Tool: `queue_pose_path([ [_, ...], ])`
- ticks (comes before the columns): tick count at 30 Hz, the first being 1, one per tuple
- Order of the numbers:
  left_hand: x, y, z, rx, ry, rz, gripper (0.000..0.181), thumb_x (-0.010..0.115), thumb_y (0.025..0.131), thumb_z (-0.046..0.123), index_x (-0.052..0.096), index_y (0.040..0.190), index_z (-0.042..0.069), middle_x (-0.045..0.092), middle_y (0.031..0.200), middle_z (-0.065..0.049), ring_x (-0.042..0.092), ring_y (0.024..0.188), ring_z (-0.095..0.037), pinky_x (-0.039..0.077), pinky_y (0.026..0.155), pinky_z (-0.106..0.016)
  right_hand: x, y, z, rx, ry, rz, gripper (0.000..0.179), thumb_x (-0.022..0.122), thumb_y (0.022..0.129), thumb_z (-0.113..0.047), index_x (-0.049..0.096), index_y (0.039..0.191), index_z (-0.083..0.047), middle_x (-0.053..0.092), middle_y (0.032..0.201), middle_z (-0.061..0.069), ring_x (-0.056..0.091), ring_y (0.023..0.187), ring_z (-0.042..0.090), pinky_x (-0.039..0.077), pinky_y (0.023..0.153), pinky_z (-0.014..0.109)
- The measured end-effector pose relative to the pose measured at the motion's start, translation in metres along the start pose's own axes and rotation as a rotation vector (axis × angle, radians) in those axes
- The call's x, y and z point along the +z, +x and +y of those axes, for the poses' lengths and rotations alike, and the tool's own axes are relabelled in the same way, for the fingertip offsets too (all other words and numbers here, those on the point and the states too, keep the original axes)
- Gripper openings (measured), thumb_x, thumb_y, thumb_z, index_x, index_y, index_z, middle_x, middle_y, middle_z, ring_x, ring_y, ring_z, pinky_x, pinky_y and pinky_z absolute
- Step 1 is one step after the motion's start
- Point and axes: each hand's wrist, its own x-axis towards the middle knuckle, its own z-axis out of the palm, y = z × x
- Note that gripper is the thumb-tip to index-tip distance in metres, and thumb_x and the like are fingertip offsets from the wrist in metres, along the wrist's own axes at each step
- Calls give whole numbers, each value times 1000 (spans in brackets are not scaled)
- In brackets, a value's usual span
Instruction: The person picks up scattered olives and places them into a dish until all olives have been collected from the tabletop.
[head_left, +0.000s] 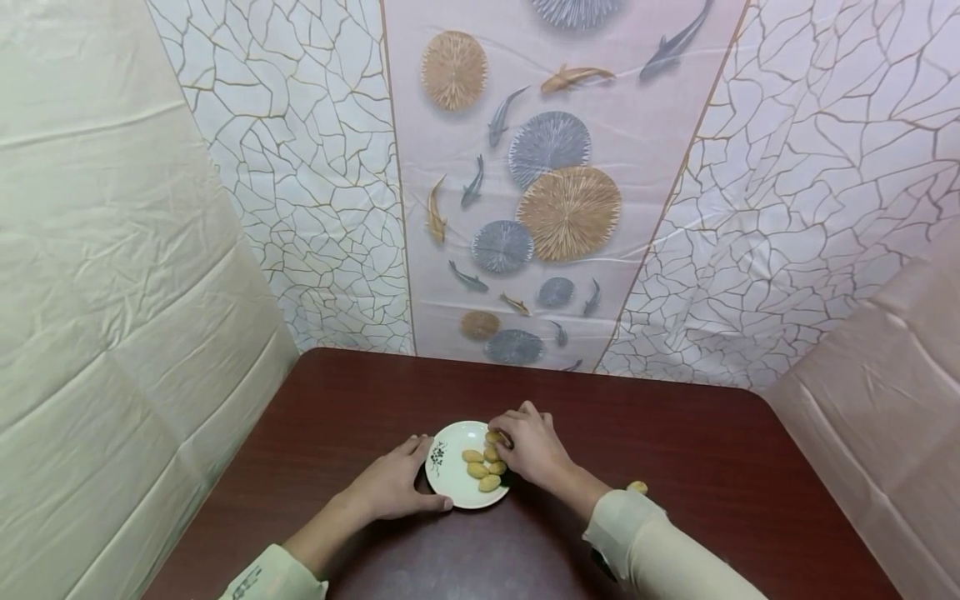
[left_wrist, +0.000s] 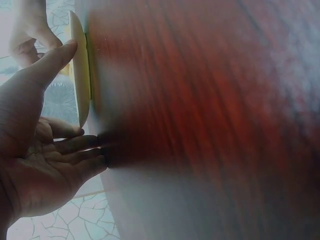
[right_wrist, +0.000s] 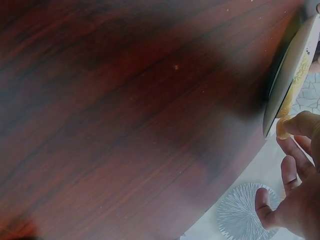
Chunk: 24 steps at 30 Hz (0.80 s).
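Observation:
A small white plate with a dark floral print lies on the table and carries several yellow-brown oval pieces, like nuts or dried fruit. My left hand holds the plate's left side, thumb on the near rim and index finger against the far rim; in the left wrist view its other fingers reach down to the tabletop. At the plate's far right rim, my right hand pinches one oval piece between thumb and index finger. The other fingers of that hand stand apart from the plate.
Another oval piece lies on the dark red-brown table, just beyond my right sleeve. Behind the table hangs a patterned cloth with fish and round motifs. Beige cloth closes off the left, with similar cloth at the right.

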Motion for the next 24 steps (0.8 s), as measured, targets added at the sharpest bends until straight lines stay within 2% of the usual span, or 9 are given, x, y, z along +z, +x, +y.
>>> queue_pose_path([
  [24,0,0,0,2,-5,3,116,89,83,65,43,167,-1,47,169,-30,51,154,-50,49,120,-64,5,3,3,-6,5,-19,22,89,93,-13,83,114,-15,83,114,0,57,97,19,46,80,48],
])
